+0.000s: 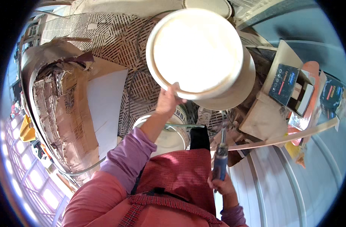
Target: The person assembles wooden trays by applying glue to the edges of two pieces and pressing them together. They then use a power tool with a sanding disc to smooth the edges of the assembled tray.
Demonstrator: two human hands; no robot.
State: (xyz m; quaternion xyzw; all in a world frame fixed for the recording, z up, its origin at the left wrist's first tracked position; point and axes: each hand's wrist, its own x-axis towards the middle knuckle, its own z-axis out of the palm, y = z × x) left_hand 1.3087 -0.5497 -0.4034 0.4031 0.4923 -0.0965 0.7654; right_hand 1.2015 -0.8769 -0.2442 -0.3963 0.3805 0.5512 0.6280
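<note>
My left hand [167,101] grips the near rim of a large round white disc [195,53] with a raised edge, thumb on top and fingers partly hidden beneath. Strong light washes out the disc's face. Under it, a second round piece [246,89] in dull beige shows at the right. My right hand [223,186], low and right of my red apron [176,170], is closed around a blue handheld power tool [220,164] like a straight grinder. Its slim metal shaft points up toward the round pieces, the tip blurred and apart from the white disc.
Stacked torn cardboard [74,117] stands at the left beside a white sheet [106,100]. A white bucket [167,140] sits below my left forearm. Cables cross the patterned floor mat [104,41]. At the right are an open dark box [284,85] and a curved wooden strip [282,140].
</note>
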